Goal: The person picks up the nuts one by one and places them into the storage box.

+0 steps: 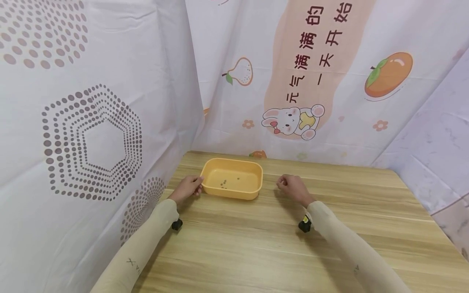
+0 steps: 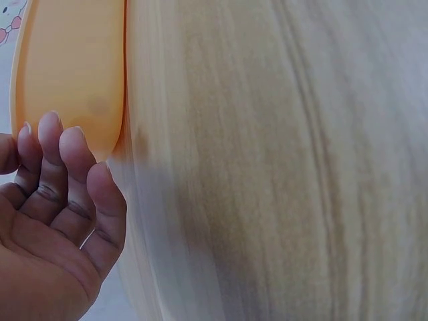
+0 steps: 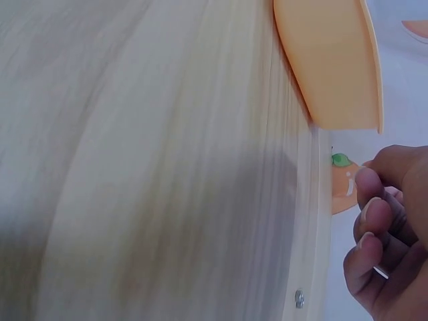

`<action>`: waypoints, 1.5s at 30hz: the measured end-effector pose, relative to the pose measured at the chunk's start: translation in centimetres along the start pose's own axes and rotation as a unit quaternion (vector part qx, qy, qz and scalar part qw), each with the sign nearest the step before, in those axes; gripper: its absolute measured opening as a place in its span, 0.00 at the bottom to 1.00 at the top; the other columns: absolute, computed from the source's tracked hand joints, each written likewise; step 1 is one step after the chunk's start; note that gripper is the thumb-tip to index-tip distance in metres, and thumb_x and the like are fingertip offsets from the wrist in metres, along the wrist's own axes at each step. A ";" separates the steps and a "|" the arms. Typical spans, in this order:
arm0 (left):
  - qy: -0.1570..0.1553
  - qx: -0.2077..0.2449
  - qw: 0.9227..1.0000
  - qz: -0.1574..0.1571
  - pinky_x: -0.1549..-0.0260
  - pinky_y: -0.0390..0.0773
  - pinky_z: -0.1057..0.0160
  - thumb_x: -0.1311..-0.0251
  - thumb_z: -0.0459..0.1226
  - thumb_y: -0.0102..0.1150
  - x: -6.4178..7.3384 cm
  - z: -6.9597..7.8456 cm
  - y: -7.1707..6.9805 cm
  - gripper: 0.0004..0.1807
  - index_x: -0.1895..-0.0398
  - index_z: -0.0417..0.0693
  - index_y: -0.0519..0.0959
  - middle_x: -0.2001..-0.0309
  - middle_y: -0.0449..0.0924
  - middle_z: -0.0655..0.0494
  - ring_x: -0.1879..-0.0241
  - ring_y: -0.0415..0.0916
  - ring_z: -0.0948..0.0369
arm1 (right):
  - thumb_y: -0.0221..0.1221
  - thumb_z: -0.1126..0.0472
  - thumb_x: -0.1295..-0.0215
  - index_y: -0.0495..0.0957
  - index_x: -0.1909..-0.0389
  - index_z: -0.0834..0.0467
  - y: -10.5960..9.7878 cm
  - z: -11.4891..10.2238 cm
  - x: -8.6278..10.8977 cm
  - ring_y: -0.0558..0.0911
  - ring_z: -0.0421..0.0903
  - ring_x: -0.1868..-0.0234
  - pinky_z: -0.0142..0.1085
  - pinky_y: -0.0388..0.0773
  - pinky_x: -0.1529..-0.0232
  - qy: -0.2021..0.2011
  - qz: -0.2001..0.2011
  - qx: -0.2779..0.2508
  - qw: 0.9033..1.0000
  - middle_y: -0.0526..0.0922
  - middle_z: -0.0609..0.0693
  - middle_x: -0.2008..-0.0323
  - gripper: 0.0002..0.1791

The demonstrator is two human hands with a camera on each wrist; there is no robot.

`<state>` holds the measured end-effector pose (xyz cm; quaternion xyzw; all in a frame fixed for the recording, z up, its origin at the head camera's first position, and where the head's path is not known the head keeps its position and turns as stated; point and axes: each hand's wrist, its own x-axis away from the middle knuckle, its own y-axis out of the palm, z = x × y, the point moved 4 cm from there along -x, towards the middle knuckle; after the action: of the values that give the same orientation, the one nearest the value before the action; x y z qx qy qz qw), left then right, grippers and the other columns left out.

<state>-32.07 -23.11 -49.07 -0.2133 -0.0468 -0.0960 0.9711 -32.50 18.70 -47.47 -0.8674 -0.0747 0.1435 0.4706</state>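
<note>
A shallow orange-yellow plastic tray (image 1: 231,192) stands near the back of the table. Several tiny dark metal pieces (image 1: 224,182) lie on its floor. My left hand (image 1: 188,188) holds the tray's left rim, thumb on one side and fingertips (image 2: 72,142) against the wall. To the right of the tray, apart from it, hovers my right hand (image 1: 293,188). Its fingers (image 3: 372,217) are curled, with thumb and forefinger tips close together; whether something small sits between them is hidden. A small shiny metal piece (image 3: 299,298), like a nut, shows near that hand.
The wood-grain table (image 1: 227,248) reaches back to a printed white curtain (image 1: 234,122). Another patterned sheet (image 1: 172,101) hangs close along the left side. Each wrist carries a small black camera, one (image 1: 177,224) on the left and one (image 1: 304,224) on the right.
</note>
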 end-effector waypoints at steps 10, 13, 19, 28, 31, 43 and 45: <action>-0.002 0.013 1.000 0.002 0.71 0.79 0.64 0.18 0.45 0.47 0.0 0.4 0.0 0.19 0.58 0.37 0.78 0.69 0.78 0.50 0.72 0.75 0.61 | 0.61 0.62 0.30 0.84 0.62 0.61 0.1 -1.4 -0.5 0.77 0.41 0.77 0.34 0.75 0.75 -0.021 0.004 -0.023 0.999 0.83 0.47 0.75 0.06; -0.002 0.011 1.000 0.002 0.71 0.79 0.64 0.18 0.45 0.47 0.0 0.4 0.1 0.19 0.58 0.37 0.78 0.69 0.79 0.49 0.72 0.75 0.61 | 0.61 0.62 0.30 0.84 0.62 0.60 0.3 -1.7 -0.6 0.77 0.40 0.77 0.34 0.75 0.75 -0.020 0.002 -0.026 0.999 0.83 0.47 0.75 0.06; -0.004 0.015 1.000 -0.001 0.71 0.79 0.64 0.19 0.46 0.47 0.0 0.4 0.0 0.20 0.59 0.38 0.78 0.69 0.78 0.50 0.72 0.75 0.61 | 0.62 0.62 0.30 0.83 0.62 0.60 0.7 -2.5 -0.8 0.76 0.41 0.78 0.34 0.73 0.75 -0.022 0.000 -0.027 0.999 0.82 0.47 0.76 0.05; -0.009 0.020 1.000 -0.005 0.71 0.79 0.64 0.18 0.45 0.47 -0.2 0.1 0.1 0.19 0.59 0.37 0.78 0.68 0.79 0.49 0.72 0.75 0.60 | 0.63 0.61 0.30 0.84 0.61 0.61 1.2 -3.7 -1.1 0.76 0.41 0.78 0.33 0.73 0.76 -0.024 -0.005 -0.034 0.999 0.82 0.47 0.76 0.06; -0.010 0.020 1.000 -0.006 0.71 0.80 0.65 0.19 0.45 0.47 -0.4 -0.2 0.1 0.19 0.58 0.37 0.78 0.68 0.78 0.49 0.72 0.76 0.60 | 0.63 0.61 0.30 0.84 0.61 0.60 1.5 -3.9 -1.1 0.75 0.40 0.78 0.32 0.73 0.77 -0.029 -0.003 -0.030 0.999 0.82 0.46 0.76 0.06; -0.001 0.029 1.000 -0.010 0.72 0.79 0.64 0.19 0.47 0.47 -0.1 -0.4 0.2 0.20 0.57 0.38 0.78 0.67 0.79 0.46 0.71 0.76 0.58 | 0.61 0.60 0.27 0.83 0.61 0.59 1.7 -4.3 -1.2 0.77 0.40 0.77 0.35 0.75 0.74 -0.037 0.019 -0.047 0.998 0.83 0.46 0.75 0.06; 0.002 0.029 1.000 -0.011 0.72 0.79 0.64 0.19 0.47 0.47 -0.1 -0.4 0.1 0.21 0.57 0.37 0.78 0.66 0.79 0.46 0.71 0.76 0.58 | 0.61 0.60 0.27 0.83 0.60 0.58 1.7 -4.5 -1.3 0.78 0.41 0.76 0.35 0.76 0.74 -0.035 0.018 -0.051 0.998 0.83 0.46 0.74 0.06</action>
<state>-32.16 -23.13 -49.52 -0.1849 -0.0502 -0.1054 0.9758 -32.31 13.88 -46.30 -0.8857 -0.0827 0.1787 0.4205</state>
